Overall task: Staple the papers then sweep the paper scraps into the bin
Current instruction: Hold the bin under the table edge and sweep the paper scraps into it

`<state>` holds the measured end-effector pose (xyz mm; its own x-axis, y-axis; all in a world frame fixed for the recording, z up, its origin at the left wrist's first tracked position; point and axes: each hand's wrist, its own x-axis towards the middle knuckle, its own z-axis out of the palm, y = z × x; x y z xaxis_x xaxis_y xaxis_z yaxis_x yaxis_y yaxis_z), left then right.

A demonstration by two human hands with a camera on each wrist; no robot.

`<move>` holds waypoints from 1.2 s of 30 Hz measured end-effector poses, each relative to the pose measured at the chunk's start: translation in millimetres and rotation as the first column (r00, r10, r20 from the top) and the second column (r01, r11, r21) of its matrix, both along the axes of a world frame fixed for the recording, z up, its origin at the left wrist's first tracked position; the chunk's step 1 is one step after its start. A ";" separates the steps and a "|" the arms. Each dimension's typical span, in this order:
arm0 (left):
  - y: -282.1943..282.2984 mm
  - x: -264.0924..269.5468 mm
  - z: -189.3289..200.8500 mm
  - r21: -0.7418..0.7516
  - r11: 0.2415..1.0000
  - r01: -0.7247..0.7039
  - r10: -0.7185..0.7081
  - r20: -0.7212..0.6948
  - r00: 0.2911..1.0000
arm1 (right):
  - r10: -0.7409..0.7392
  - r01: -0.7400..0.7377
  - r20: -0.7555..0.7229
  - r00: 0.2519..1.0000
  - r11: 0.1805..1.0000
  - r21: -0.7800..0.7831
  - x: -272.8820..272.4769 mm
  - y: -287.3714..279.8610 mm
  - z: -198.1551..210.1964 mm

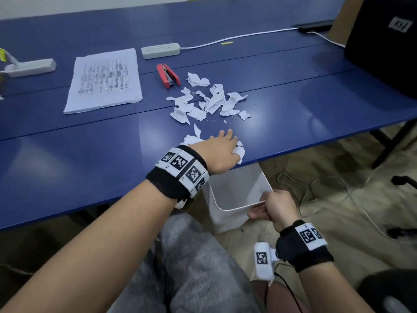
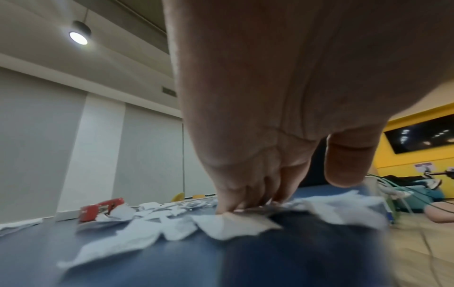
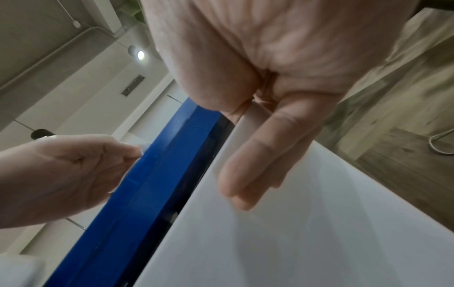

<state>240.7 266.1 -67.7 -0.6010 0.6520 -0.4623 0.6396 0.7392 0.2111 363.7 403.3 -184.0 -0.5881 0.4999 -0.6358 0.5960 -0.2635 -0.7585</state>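
Item: sweeping under way. My left hand (image 1: pixel 222 152), fingers flat, rakes paper scraps (image 1: pixel 209 101), most remaining mid-frame; right hand (image 1: pixel 274 207) grips bin (image 1: pixel 237 188). Stapling: cannot tell.

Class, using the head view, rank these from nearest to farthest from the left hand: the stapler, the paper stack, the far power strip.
1. stapler, beyond the left hand, slightly left
2. paper stack, far left
3. power strip, at the back
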 end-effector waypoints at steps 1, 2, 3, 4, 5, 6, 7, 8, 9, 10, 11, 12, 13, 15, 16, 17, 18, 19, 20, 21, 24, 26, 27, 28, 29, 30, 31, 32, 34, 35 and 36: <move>-0.3 5.8 -1.0 0.008 1.000 0.008 -0.008 -0.001 1.000 | 0.002 -0.002 -0.004 1.000 1.000 -0.001 2.8 -0.1 0.4; -0.9 12.1 -2.2 0.013 1.000 0.019 -0.019 -0.008 1.000 | 0.002 -0.002 -0.010 1.000 1.000 -0.006 6.2 -0.7 0.8; -1.3 18.4 -3.3 0.016 0.999 0.030 -0.030 -0.015 0.999 | 0.000 0.000 -0.017 1.000 1.000 -0.012 9.5 -1.0 1.1; -1.5 25.3 -4.2 0.020 0.999 0.042 -0.041 -0.018 0.999 | -0.003 0.002 -0.024 1.000 1.000 -0.014 12.5 -0.8 1.4; -1.4 33.1 -5.0 0.028 0.998 0.052 -0.052 -0.014 0.999 | 0.000 -0.001 -0.026 1.000 1.000 -0.014 15.1 -0.2 1.5; -1.1 41.0 -5.6 0.041 0.997 0.069 -0.068 -0.007 0.998 | 0.004 -0.004 -0.023 1.000 1.000 -0.014 17.2 0.4 1.1; -1.4 48.1 -5.1 0.054 0.995 0.088 -0.088 0.000 0.996 | 0.010 -0.010 -0.018 1.000 1.000 -0.014 18.2 0.4 1.0; -1.5 53.7 -4.4 0.071 0.992 0.105 -0.106 0.009 0.994 | 0.014 -0.015 -0.015 1.000 1.000 -0.014 19.5 0.7 0.6; -2.5 55.7 -2.7 0.094 0.989 0.112 -0.113 0.013 0.993 | 0.017 -0.017 -0.013 1.000 1.000 -0.013 20.1 0.8 0.5; -4.9 53.9 0.5 0.121 0.988 0.099 -0.102 0.013 0.995 | 0.020 -0.020 -0.011 1.000 1.000 -0.011 19.8 0.6 0.8; -7.7 48.6 4.8 0.149 0.986 0.069 -0.072 0.011 0.997 | 0.023 -0.024 -0.012 1.000 1.000 -0.007 19.3 0.8 1.7; -12.3 40.3 8.5 0.173 0.985 0.025 -0.027 0.010 1.000 | 0.029 -0.029 -0.012 1.000 1.000 -0.004 19.1 0.4 2.4; -17.4 30.4 13.1 0.186 0.982 -0.030 0.030 0.005 1.000 | 0.035 -0.035 -0.012 0.999 0.999 -0.002 18.5 0.3 3.5; -28.8 7.8 18.3 0.186 0.970 -0.155 0.160 -0.012 0.987 | 0.044 -0.044 -0.017 0.999 0.999 -0.001 18.0 -0.2 4.9; -34.1 -2.6 18.8 0.173 0.962 -0.211 0.219 -0.029 0.975 | 0.046 -0.046 -0.021 0.999 0.999 0.000 17.8 -0.3 5.4; -38.1 -10.0 18.0 0.143 0.956 -0.254 0.263 -0.049 0.963 | 0.045 -0.045 -0.024 0.999 0.999 0.002 18.1 0.1 5.2; -41.2 -14.6 17.4 0.100 0.953 -0.285 0.291 -0.061 0.955 | 0.045 -0.045 -0.026 0.999 0.999 0.004 17.7 0.1 5.0; -42.6 -15.6 15.8 0.051 0.954 -0.294 0.296 -0.048 0.954 | 0.044 -0.044 -0.028 0.999 0.999 0.007 17.4 0.6 4.7; -41.6 -12.9 14.9 0.014 0.959 -0.283 0.284 -0.020 0.959 | 0.043 -0.042 -0.031 0.999 0.999 0.007 17.4 1.4 4.2; -40.0 -7.8 12.4 0.003 0.965 -0.264 0.264 0.003 0.965 | 0.042 -0.042 -0.031 0.999 0.999 0.007 17.5 2.1 3.4; -31.1 13.0 5.6 0.049 0.983 -0.177 0.175 0.031 0.984 | 0.039 -0.039 -0.028 0.999 0.999 0.009 16.9 3.4 1.5; -24.1 30.1 0.4 0.072 0.993 -0.098 0.094 0.049 0.994 | 0.039 -0.039 -0.028 0.999 0.999 0.011 16.9 3.9 2.4; -20.6 39.0 -0.7 0.074 0.995 -0.064 0.059 0.067 0.996 | 0.039 -0.039 -0.030 0.999 0.999 0.013 17.0 4.3 3.9; -17.6 47.0 -0.3 0.081 0.996 -0.035 0.029 0.082 0.996 | 0.039 -0.039 -0.035 0.999 0.999 0.011 17.4 4.5 5.4; -14.6 52.7 0.4 0.097 0.995 -0.013 0.004 0.089 0.996 | 0.038 -0.038 -0.040 0.998 0.999 0.006 18.1 5.0 6.9; -11.4 55.3 2.5 0.116 0.993 0.001 -0.011 0.087 0.996 | 0.039 -0.039 -0.046 0.998 0.999 0.000 18.7 5.4 8.5; -8.9 54.5 4.5 0.136 0.991 0.005 -0.017 0.086 0.996 | 0.042 -0.042 -0.049 0.998 0.999 -0.001 20.3 5.7 9.6; -7.1 50.6 7.8 0.150 0.989 -0.005 -0.007 0.078 0.997 | 0.046 -0.046 -0.050 0.998 0.999 -0.001 21.8 5.8 9.9; -7.2 32.7 13.5 0.152 0.987 -0.052 0.045 0.050 0.998 | 0.046 -0.046 -0.050 0.998 0.999 0.002 25.8 6.1 8.7; -8.6 21.0 17.6 0.147 0.985 -0.086 0.081 0.041 0.996 | 0.043 -0.043 -0.048 0.998 0.999 0.006 27.6 7.1 7.4; -10.8 8.4 21.6 0.138 0.983 -0.121 0.119 0.026 0.993 | 0.044 -0.044 -0.044 0.998 0.999 0.011 29.5 7.7 6.1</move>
